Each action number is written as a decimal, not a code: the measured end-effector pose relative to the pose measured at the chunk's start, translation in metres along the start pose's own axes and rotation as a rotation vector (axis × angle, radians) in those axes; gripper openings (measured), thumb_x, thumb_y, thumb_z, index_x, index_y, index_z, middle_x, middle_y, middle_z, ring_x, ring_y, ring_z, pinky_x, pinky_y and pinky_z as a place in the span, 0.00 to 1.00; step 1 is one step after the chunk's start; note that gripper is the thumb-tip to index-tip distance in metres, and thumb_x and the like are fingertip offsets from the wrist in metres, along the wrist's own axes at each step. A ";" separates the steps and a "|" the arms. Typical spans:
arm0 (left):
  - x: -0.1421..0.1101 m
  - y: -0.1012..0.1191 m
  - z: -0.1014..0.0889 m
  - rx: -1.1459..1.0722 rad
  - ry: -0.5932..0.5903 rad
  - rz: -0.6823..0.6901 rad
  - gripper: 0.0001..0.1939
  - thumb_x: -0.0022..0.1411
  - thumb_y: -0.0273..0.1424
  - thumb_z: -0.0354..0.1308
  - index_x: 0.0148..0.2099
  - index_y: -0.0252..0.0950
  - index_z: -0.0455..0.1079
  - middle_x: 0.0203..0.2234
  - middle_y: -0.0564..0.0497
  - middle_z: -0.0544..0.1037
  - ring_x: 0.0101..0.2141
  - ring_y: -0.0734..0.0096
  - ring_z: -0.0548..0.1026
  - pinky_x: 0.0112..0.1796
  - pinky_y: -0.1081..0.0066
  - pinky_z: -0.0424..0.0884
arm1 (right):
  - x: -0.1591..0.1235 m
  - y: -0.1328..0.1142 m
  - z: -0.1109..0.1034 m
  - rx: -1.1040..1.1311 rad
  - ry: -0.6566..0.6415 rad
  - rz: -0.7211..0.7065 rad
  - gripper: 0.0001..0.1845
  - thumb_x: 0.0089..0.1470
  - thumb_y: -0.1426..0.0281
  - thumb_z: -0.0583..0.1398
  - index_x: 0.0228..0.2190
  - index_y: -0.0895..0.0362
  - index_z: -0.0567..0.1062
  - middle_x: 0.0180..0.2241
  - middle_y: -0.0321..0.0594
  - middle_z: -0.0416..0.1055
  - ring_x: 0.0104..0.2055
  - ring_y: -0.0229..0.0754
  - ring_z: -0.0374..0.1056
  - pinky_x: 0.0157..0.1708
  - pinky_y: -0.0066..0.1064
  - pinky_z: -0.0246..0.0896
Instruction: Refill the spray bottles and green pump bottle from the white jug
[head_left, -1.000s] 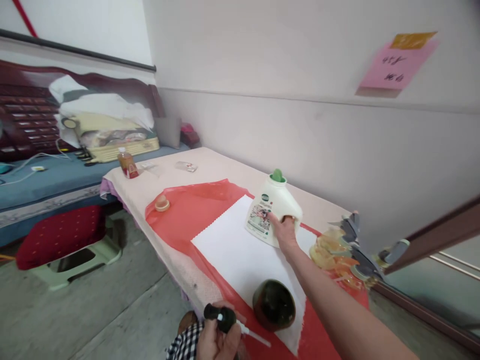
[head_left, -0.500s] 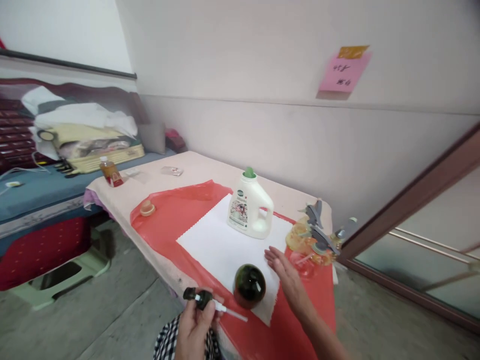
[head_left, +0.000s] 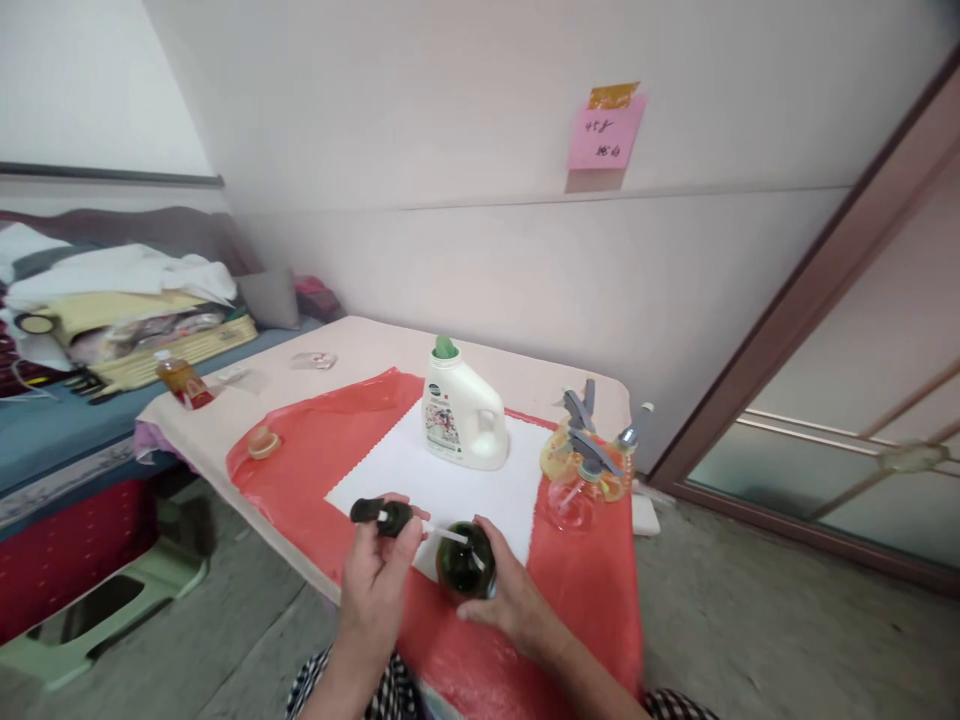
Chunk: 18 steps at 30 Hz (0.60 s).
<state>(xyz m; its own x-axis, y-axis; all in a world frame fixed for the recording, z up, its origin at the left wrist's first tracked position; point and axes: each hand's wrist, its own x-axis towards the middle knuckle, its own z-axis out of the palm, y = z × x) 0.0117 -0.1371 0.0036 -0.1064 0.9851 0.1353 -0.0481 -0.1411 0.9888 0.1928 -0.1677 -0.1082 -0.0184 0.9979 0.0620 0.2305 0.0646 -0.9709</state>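
Observation:
Held in my left hand [head_left: 377,580] is a black pump dispenser head [head_left: 392,518], lying sideways with its white dip tube [head_left: 448,533] pointing right. The tube's end is over the top of a dark green bottle [head_left: 461,572]; I cannot tell whether it is inside the opening. My right hand [head_left: 517,595] is wrapped round the bottle's right side, thumb toward me. Behind both hands, a cream detergent jug [head_left: 474,425] with a green top stands upright on a white cloth [head_left: 386,470].
A red plastic sheet [head_left: 319,425] covers much of the table. At the right are a pink clear container [head_left: 568,505] and grey-handled tools [head_left: 592,445]. A tan ring-shaped item [head_left: 263,443] and an amber bottle [head_left: 182,380] lie left. A pink note [head_left: 606,135] hangs on the wall.
My right hand has gone from open beside the bottle to gripping it, and the bottle has come nearer me. The pump's tube has risen to the bottle's top. The view has turned right.

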 end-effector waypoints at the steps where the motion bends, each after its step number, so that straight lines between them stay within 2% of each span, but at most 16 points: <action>1: 0.000 -0.003 0.003 0.055 -0.032 0.003 0.22 0.51 0.42 0.66 0.44 0.35 0.72 0.36 0.46 0.79 0.36 0.59 0.76 0.40 0.63 0.71 | 0.000 0.000 0.001 0.001 -0.004 0.011 0.59 0.32 0.70 0.72 0.62 0.51 0.52 0.61 0.48 0.58 0.63 0.53 0.56 0.62 0.48 0.49; 3: 0.001 -0.010 0.010 0.161 -0.099 0.005 0.20 0.51 0.41 0.66 0.44 0.36 0.73 0.36 0.46 0.79 0.35 0.60 0.76 0.40 0.64 0.70 | 0.000 0.001 0.003 0.012 -0.006 0.038 0.59 0.32 0.73 0.71 0.62 0.51 0.50 0.61 0.47 0.59 0.62 0.52 0.57 0.62 0.48 0.50; 5: 0.002 -0.019 0.018 0.220 -0.176 0.003 0.18 0.51 0.40 0.66 0.43 0.37 0.75 0.35 0.47 0.79 0.36 0.59 0.75 0.40 0.65 0.69 | 0.001 0.000 0.007 0.004 0.018 0.032 0.57 0.33 0.73 0.70 0.62 0.51 0.51 0.58 0.46 0.62 0.58 0.51 0.62 0.59 0.47 0.56; 8: 0.007 -0.032 0.029 0.239 -0.292 0.001 0.15 0.49 0.39 0.66 0.39 0.38 0.77 0.36 0.46 0.79 0.40 0.56 0.75 0.42 0.63 0.69 | 0.003 -0.006 0.012 -0.020 0.065 -0.030 0.51 0.35 0.72 0.67 0.59 0.52 0.53 0.54 0.46 0.66 0.54 0.51 0.66 0.54 0.45 0.62; 11: 0.018 -0.040 0.037 0.179 -0.378 -0.091 0.16 0.49 0.39 0.66 0.40 0.38 0.77 0.37 0.45 0.80 0.41 0.55 0.75 0.44 0.62 0.69 | 0.007 -0.018 0.008 -0.076 0.145 -0.046 0.46 0.36 0.70 0.66 0.57 0.54 0.55 0.55 0.49 0.65 0.55 0.53 0.65 0.55 0.47 0.60; 14: 0.035 -0.033 0.046 0.054 -0.440 -0.194 0.19 0.48 0.39 0.67 0.42 0.35 0.77 0.38 0.46 0.80 0.40 0.57 0.75 0.44 0.62 0.69 | 0.009 -0.034 -0.006 -0.118 0.238 -0.034 0.47 0.34 0.69 0.66 0.56 0.54 0.54 0.54 0.48 0.65 0.54 0.53 0.65 0.55 0.47 0.60; 18: 0.049 -0.011 0.063 -0.032 -0.584 -0.199 0.18 0.49 0.37 0.67 0.41 0.34 0.77 0.38 0.45 0.80 0.42 0.56 0.75 0.47 0.62 0.67 | 0.007 -0.051 -0.029 -0.046 0.325 -0.047 0.43 0.32 0.70 0.66 0.52 0.51 0.59 0.50 0.43 0.68 0.51 0.51 0.66 0.53 0.44 0.60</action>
<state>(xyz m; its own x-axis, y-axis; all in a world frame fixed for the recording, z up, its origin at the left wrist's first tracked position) 0.0698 -0.0805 0.0031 0.4687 0.8828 -0.0309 -0.0415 0.0569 0.9975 0.2087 -0.1635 -0.0516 0.2794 0.9424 0.1836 0.2801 0.1029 -0.9545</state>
